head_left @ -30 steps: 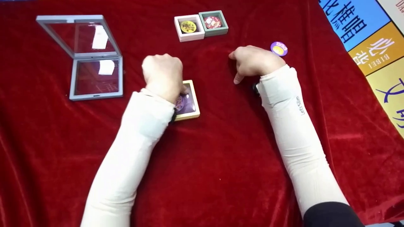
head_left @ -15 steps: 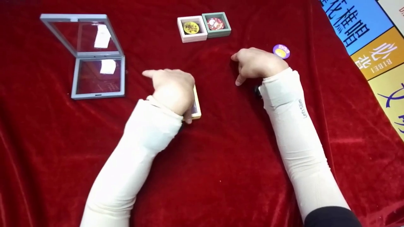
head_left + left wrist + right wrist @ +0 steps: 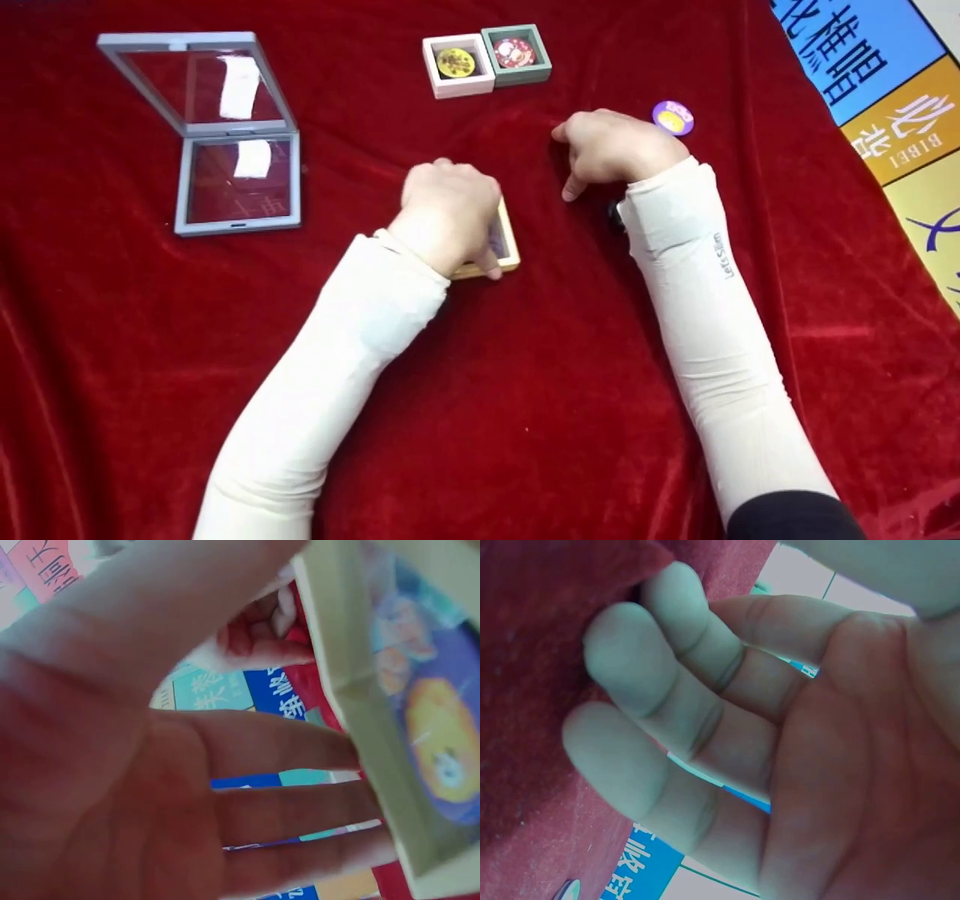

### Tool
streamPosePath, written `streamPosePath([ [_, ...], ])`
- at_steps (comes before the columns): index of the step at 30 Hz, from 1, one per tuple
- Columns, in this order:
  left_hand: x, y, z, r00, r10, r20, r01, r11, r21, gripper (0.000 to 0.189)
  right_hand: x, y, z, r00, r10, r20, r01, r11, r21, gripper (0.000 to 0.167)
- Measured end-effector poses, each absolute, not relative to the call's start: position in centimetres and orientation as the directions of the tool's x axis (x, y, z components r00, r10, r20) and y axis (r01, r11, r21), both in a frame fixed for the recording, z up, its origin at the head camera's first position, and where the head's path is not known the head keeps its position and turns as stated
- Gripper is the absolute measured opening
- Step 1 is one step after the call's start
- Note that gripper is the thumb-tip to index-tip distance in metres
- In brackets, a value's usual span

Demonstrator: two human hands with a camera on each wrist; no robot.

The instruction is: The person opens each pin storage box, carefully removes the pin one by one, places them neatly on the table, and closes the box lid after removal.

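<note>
My left hand [image 3: 450, 217] pinches a small pale yellow display frame [image 3: 510, 244] from above. Its thumb lies at the near edge, and the hand hides most of the frame. In the left wrist view, straight fingertips meet the rim of the frame [image 3: 371, 735], and a purple badge with a yellow figure [image 3: 442, 742] shows inside. My right hand [image 3: 619, 146] rests on the red cloth with loosely bent fingers [image 3: 630, 660], holding nothing. Just beyond its wrist lies a round purple badge [image 3: 673, 118].
A large grey display frame [image 3: 292, 180] stands open at left, its lid tilted up. At the back, a pink box [image 3: 463, 88] with a yellow badge adjoins a green box [image 3: 523, 76] with a red badge. A colourful printed sheet [image 3: 900, 97] lies at the right.
My left hand first lifted its fingers over the yellow frame, then took it by its edges; the frame has slid to the right. My right hand stays in place.
</note>
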State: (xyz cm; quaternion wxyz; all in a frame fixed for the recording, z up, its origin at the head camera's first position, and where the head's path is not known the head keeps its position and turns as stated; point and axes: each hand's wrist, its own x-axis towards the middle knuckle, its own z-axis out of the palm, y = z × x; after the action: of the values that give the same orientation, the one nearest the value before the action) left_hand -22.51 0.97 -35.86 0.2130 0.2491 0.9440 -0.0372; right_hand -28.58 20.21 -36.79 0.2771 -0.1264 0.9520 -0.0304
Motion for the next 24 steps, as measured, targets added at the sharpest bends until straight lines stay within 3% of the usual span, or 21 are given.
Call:
streamPosePath([
  [6, -22.1, 1.4, -36.3, -0.787, 0.499, -0.362, 0.521, 0.853, 0.043, 0.076, -28.5, 20.0, -36.6, -0.816, -0.252, -0.520, -0.231, 0.967, -0.106, 0.060],
  [12, -21.9, 1.6, -36.6, -0.783, 0.509, -0.357, 0.528, 0.848, 0.050, 0.073, -28.1, 19.6, -35.8, -0.811, -0.221, -0.542, -0.218, 0.973, -0.071, 0.065],
  [19, -21.7, 1.8, -37.0, -0.780, 0.531, -0.330, 0.541, 0.838, 0.069, 0.070, -26.6, 18.1, -35.0, -0.830, -0.273, -0.486, -0.281, 0.958, -0.057, 0.029],
  [24, -22.0, 1.8, -37.1, -0.782, 0.542, -0.309, 0.549, 0.833, 0.074, 0.072, -26.4, 16.6, -35.6, -0.776, -0.385, -0.500, -0.387, 0.916, -0.105, 0.033],
])
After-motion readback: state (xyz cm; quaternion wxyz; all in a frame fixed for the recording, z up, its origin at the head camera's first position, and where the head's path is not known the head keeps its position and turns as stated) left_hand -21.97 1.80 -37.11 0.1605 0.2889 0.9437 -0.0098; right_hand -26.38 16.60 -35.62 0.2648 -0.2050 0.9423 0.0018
